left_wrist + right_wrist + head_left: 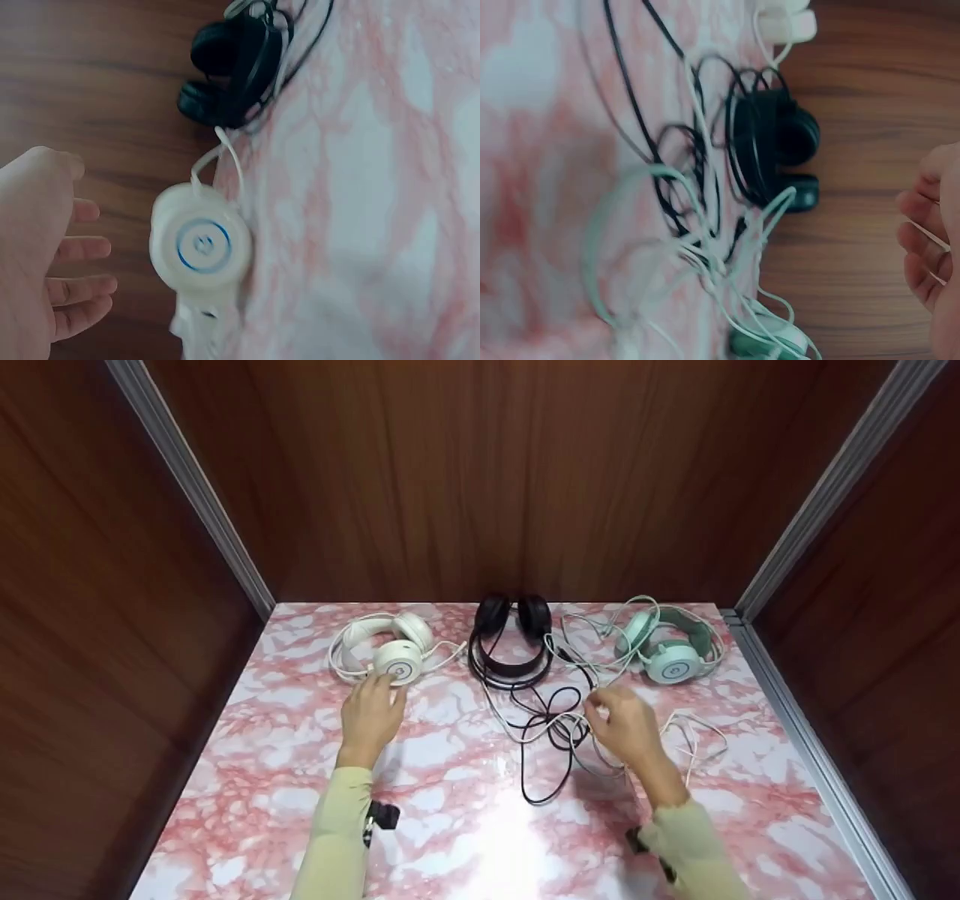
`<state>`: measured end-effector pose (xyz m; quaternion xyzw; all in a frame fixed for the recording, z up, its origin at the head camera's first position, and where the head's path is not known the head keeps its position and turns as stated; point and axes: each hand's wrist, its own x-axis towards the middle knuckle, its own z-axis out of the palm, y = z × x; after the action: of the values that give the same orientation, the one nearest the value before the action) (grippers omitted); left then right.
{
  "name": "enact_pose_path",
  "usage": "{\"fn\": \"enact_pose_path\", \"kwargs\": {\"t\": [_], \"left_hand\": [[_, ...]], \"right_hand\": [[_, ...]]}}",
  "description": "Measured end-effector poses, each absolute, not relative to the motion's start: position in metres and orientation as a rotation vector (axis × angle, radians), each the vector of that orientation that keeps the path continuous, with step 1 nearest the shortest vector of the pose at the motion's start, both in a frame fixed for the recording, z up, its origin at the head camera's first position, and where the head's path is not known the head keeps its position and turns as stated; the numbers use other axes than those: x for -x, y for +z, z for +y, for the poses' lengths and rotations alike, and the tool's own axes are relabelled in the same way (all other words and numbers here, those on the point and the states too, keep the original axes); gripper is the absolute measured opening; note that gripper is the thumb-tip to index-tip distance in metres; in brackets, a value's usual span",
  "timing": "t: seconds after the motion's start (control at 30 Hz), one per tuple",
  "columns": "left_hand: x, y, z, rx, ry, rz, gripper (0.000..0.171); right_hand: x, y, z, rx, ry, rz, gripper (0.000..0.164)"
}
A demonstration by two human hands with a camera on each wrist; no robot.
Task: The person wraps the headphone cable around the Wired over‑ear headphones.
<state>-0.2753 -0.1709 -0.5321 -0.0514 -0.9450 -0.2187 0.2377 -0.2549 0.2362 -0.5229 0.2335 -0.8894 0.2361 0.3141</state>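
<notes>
Black and pale cords point(559, 726) lie tangled beside the bent-fingered right hand point(624, 727), though whether it pinches one I cannot tell; a sharp pull could tighten them. Loosely spread, the left hand point(371, 716) is at white headphones point(398, 660); farther back, snagging could drag the black headphones point(514, 668).

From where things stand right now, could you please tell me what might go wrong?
A white cable crosses the black cable near the right hand, so tugging either could tighten the tangle. Pale green loops lie over the green headphones, so lifting those might drag cables along. The left hand is right by the white headphones, so a careless move could nudge them.
</notes>
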Motion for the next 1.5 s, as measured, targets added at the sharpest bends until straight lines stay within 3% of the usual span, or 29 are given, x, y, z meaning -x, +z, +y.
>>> {"fn": "enact_pose_path", "kwargs": {"t": [0.13, 0.3, 0.5, 0.83, 1.13, 1.5], "left_hand": [[0.271, -0.552, -0.184, 0.011, -0.755, -2.57, 0.013], [0.272, -0.576, -0.192, -0.164, -0.923, -2.549, 0.012], [0.287, -0.599, -0.201, -0.328, -1.035, -2.535, 0.024], [0.331, -0.6, -0.22, -0.557, -1.336, -2.411, 0.05], [0.362, -0.589, -0.231, -0.517, -1.196, -2.728, 0.052], [0.361, -0.6, -0.24, -0.528, -0.953, -2.709, 0.047]], "right_hand": [[0.236, -0.543, 0.225, -0.597, 0.697, -2.34, 0.011], [0.221, -0.563, 0.211, -0.572, 0.756, -2.376, 0.012], [0.212, -0.578, 0.197, -0.567, 0.785, -2.469, 0.008], [0.206, -0.589, 0.19, -0.622, 0.855, -2.519, 0.006], [0.203, -0.597, 0.183, -0.599, 0.887, -2.556, 0.011], [0.195, -0.603, 0.192, -0.554, 0.91, -2.591, 0.016]]}}
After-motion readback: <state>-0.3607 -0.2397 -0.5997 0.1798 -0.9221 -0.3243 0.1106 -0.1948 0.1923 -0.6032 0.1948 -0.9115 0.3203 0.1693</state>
